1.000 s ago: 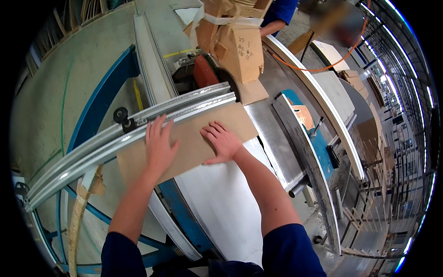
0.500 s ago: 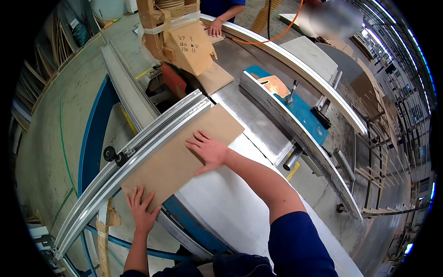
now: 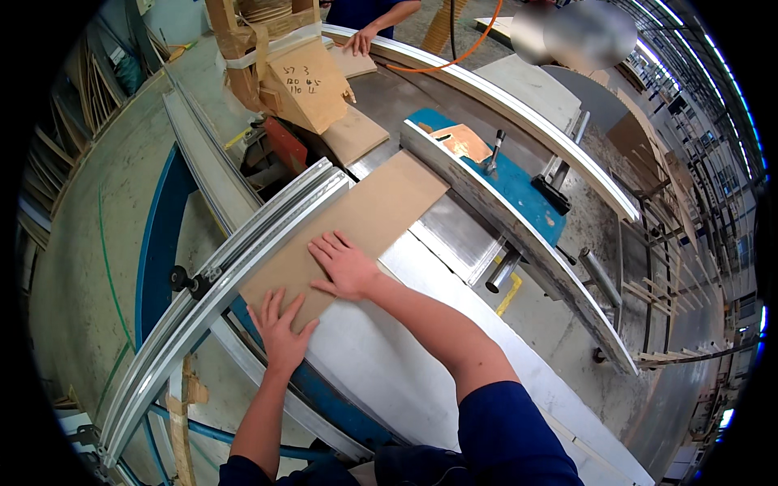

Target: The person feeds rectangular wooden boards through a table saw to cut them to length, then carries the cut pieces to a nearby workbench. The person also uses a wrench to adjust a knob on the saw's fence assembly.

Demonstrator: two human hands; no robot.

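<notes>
A brown fibreboard panel lies flat on the saw table, its long left edge along the silver aluminium fence. My right hand rests on the middle of the panel, palm down with fingers spread. At the panel's near end, my left hand has its fingers spread over the corner. The far end of the panel reaches the long grey rip fence. Whether the two touch, I cannot tell. Just beyond the panel, a cardboard-and-wood cover stands over the saw area; the blade is not visible.
Across the machine, a co-worker's hand rests on a small board piece. A black-handled lever rises from the blue fence bracket. A black knob sticks out left of the aluminium fence. An orange hose hangs at the back.
The panel has slid forward and right along the aluminium fence, up to the rip fence. Both my hands have travelled with it, the left one coming closer to the right. The view has shifted slightly.
</notes>
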